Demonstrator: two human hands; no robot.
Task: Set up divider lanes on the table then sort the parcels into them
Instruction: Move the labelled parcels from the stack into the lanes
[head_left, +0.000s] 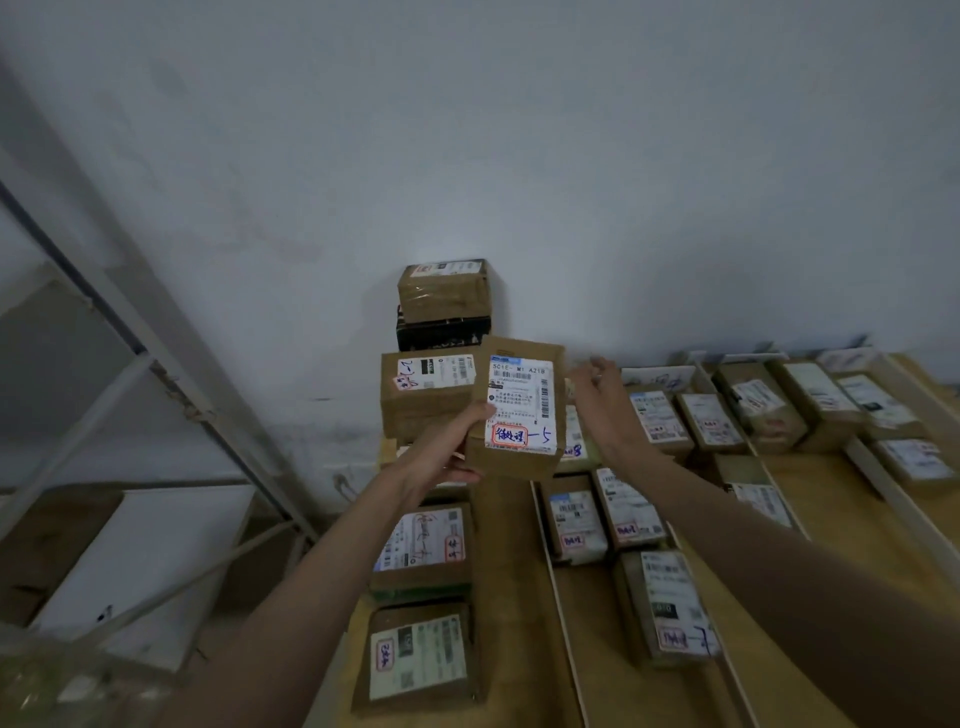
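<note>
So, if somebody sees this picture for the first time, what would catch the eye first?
Probably the brown parcel held up in the middle, label facing the camera, gripped at its lower left edge by the left hand. The right hand hangs open just to its right. Next comes the stack of parcels against the wall behind, and the rows of labelled parcels lying between white divider strips on the table to the right.
</note>
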